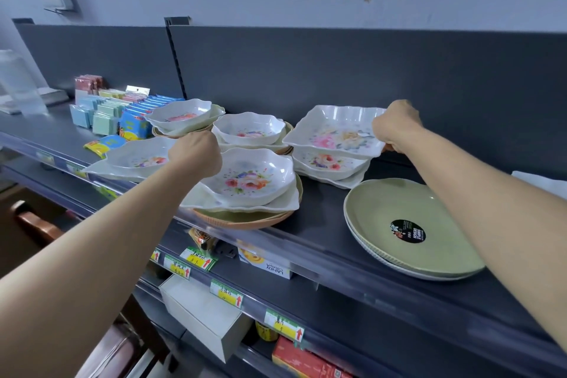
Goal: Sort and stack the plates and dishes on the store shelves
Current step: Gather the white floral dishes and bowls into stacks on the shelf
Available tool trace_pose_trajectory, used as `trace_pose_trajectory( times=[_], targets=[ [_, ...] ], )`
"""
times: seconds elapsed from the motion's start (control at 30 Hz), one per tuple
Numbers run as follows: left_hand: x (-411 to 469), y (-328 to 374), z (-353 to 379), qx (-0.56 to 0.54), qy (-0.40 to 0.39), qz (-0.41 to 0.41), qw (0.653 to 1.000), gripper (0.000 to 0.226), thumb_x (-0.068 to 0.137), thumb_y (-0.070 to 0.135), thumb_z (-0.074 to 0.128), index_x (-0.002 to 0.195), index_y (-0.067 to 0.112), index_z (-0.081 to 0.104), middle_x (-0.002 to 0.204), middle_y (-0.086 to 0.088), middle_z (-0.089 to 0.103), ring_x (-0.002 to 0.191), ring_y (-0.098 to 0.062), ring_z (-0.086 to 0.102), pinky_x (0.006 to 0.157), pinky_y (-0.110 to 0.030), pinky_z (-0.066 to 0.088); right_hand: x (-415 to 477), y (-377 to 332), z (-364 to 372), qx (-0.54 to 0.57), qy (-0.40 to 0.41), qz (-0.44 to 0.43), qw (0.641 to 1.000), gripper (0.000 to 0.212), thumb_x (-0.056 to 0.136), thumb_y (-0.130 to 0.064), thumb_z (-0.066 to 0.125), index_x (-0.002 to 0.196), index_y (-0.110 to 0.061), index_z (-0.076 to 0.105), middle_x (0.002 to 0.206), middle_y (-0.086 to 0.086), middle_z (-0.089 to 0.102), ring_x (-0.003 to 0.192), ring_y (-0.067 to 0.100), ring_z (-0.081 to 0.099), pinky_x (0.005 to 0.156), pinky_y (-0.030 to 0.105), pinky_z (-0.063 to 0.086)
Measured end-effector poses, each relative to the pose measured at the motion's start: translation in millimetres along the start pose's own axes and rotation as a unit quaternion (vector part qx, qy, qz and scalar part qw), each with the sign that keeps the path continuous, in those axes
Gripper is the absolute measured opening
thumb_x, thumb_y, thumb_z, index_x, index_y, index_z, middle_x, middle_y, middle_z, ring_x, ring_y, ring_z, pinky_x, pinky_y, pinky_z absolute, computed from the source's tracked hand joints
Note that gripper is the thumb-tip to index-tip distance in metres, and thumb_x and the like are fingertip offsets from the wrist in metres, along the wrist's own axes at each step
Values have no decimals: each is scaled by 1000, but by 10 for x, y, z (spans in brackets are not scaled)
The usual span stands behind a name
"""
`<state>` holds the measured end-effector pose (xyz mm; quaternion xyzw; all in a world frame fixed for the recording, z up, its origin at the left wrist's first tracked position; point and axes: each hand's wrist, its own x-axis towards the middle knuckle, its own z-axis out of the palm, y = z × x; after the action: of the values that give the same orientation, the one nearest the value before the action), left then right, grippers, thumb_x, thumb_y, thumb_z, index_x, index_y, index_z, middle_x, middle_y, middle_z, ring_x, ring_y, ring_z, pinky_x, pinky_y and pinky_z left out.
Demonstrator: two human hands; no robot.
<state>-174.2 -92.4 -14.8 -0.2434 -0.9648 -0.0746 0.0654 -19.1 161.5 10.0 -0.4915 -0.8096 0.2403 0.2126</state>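
Several white floral dishes stand in stacks on the dark top shelf [322, 224]. My right hand [395, 126] grips the right rim of a square floral dish [334, 132], which sits tilted on top of a stack of similar dishes [331, 167]. My left hand [196, 153] is curled at the left rim of the front floral dish [248, 178]; its fingertips are hidden. That dish tops white plates and tan ribbed plates [245, 221]. More floral dishes sit at the left [138, 159], back left [181, 115] and back middle [250, 129]. Green round plates [411, 230] are stacked at the right.
Packets of cloths and sponges [122, 113] fill the shelf's left end. A dark back panel [368, 70] rises behind the dishes. Price tags [227, 294] line the lower shelf edge, with a white box [202, 313] and a red box [300, 359] below.
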Motion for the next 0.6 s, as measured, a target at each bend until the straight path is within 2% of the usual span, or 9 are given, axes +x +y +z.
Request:
trace_pose_trajectory(
  times=[0.07, 0.1, 0.13, 0.17, 0.2, 0.23, 0.43, 0.53, 0.6],
  targets=[
    [-36, -21, -17, -11, -6, -11, 1000, 20, 84, 3, 56, 69, 6, 44, 75, -7, 47, 78, -27, 49, 63, -33, 42, -24, -20, -19, -8, 11, -18, 1000, 44, 88, 1, 43, 131, 7, 39, 128, 19, 53, 84, 27, 46, 54, 29, 39],
    [-54, -27, -30, -23, -8, -18, 1000, 24, 85, 2, 54, 66, 6, 41, 72, -7, 46, 76, -27, 49, 61, -32, 41, -64, -33, -37, -7, 13, -24, 1000, 36, 87, 1, 43, 122, 7, 46, 122, 19, 56, 81, 27, 46, 51, 28, 36],
    [-70, -33, -43, -34, -9, -25, 999, 26, 86, 0, 51, 64, 6, 40, 68, -7, 43, 72, -26, 48, 59, -31, 41, -71, -31, -46, -10, 19, -24, 999, 20, 86, 2, 42, 105, 4, 51, 108, 17, 58, 75, 27, 47, 47, 26, 34],
    [-89, -36, -63, -44, -11, -32, 998, 27, 86, -3, 48, 62, 5, 39, 65, -7, 42, 66, -24, 48, 54, -29, 41, -125, -38, -78, -16, 22, -24, 999, 7, 86, 3, 42, 84, 0, 49, 91, 14, 56, 68, 26, 46, 45, 26, 33],
    [-100, -39, -79, -54, -13, -35, 998, 29, 86, -5, 47, 61, 5, 38, 63, -8, 41, 59, -22, 47, 47, -27, 40, -117, -30, -84, -11, 24, -22, 999, 16, 86, 3, 41, 71, -4, 41, 77, 10, 49, 62, 24, 45, 44, 27, 32],
    [-109, -44, -93, -61, -16, -38, 997, 30, 86, -6, 46, 59, 5, 39, 61, -9, 42, 53, -20, 45, 42, -25, 37, -164, -32, -106, -10, 22, -21, 999, 23, 86, 4, 41, 67, -7, 35, 70, 7, 43, 57, 22, 42, 44, 27, 32],
    [-216, -7, -193, -93, -3, -51, 994, 31, 87, -4, 48, 59, 4, 38, 59, -9, 41, 50, -20, 41, 41, -26, 31, -218, 82, -244, -26, 29, -21, 999, 25, 87, 3, 42, 65, -7, 34, 67, 6, 39, 53, 18, 36, 46, 26, 31],
    [-263, 51, -312, -78, 28, -41, 996, 33, 87, -3, 49, 60, 7, 33, 62, -8, 38, 67, -28, 47, 57, -31, 37, -227, 172, -329, -36, 35, -12, 999, 25, 87, 2, 42, 65, -6, 35, 67, 6, 39, 55, 20, 39, 45, 26, 30],
    [-281, 122, -405, -65, 45, -25, 997, 32, 86, -2, 49, 60, 6, 32, 63, -8, 37, 77, -31, 45, 66, -33, 36, -225, 243, -396, -45, 44, -5, 998, 21, 87, 3, 43, 68, -4, 38, 67, 7, 39, 66, 26, 47, 47, 27, 33]
  ],
)
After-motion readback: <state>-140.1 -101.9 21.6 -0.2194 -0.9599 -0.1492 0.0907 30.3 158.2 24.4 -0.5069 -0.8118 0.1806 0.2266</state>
